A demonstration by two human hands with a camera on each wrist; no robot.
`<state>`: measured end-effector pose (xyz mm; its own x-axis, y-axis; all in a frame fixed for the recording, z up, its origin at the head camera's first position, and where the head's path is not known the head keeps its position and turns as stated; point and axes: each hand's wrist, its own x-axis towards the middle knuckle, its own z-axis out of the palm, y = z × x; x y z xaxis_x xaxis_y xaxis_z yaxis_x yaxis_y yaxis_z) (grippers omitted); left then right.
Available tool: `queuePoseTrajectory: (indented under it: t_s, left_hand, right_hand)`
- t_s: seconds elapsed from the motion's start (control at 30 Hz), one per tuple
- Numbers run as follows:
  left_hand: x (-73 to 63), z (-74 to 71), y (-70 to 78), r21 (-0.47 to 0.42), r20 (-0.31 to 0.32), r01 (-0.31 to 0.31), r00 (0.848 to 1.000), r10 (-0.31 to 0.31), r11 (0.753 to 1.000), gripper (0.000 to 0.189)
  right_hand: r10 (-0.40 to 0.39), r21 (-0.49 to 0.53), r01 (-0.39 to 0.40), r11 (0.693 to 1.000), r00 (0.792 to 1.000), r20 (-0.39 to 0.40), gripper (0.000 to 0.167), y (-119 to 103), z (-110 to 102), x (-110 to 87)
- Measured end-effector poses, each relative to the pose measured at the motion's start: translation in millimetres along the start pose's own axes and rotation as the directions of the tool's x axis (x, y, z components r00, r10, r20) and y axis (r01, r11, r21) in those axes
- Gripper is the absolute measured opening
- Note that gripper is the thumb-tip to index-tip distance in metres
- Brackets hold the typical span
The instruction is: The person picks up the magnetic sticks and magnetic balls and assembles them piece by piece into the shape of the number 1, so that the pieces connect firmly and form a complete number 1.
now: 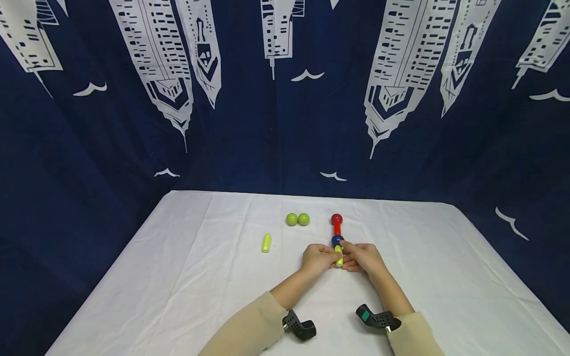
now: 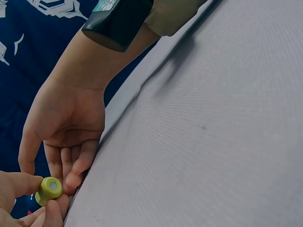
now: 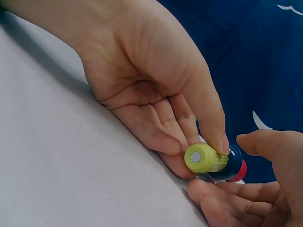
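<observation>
Left hand (image 1: pixel 318 259) grip pinched on yellow rod (image 1: pixel 339 262), at hand's 3 o'clock. Right hand (image 1: pixel 364 257) grip parted at rod's 3 o'clock, no clear hold. Looks like step is seating rod on blue ball (image 1: pixel 336 240), rod's 12 o'clock; next needs straight, aligned push. Farther: red rod (image 1: pixel 337 229), red ball (image 1: pixel 337 218) at 12; green balls (image 1: pixel 291 219) at left hand's 11.

Yellow-green rod (image 1: pixel 339 262) is sitting end-on against blue ball (image 1: pixel 336 240).
Rod's near end is showing a round grey inset (image 3: pixel 195 156); red rod (image 1: pixel 337 228) is bridging blue ball to red ball (image 1: pixel 337 219), all running in line.
</observation>
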<state>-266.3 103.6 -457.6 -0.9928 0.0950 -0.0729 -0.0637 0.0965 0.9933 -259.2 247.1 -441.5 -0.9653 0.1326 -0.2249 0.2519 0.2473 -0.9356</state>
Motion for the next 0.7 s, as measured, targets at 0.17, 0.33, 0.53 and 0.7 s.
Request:
queuePoseTrajectory:
  t_s: [0.17,0.33,0.53,0.7]
  left_hand:
    - [0.2,-0.9,-0.8,0.003,0.01,-0.014,1.0,0.014,1.0,0.014]
    - [0.3,-1.3,-1.0,-0.009,0.013,-0.039,0.999,0.04,0.999,0.013]
    - [0.7,-1.0,-1.7,0.019,0.008,-0.022,1.0,0.022,1.0,0.015]
    - [1.0,-1.3,-2.7,0.045,0.01,-0.029,1.0,0.029,0.999,0.016]
  right_hand:
    - [0.002,0.008,-0.002,1.0,0.999,0.046,0.044,0.6,3.5,-6.0]
    - [-0.021,-0.008,0.022,1.0,0.999,0.036,0.042,1.0,7.9,-8.9]
    - [-0.035,-0.019,0.036,0.999,0.999,0.028,0.04,2.4,8.9,-9.8]
    - [-0.036,-0.01,0.036,0.999,0.999,0.017,0.035,3.8,9.4,-7.0]
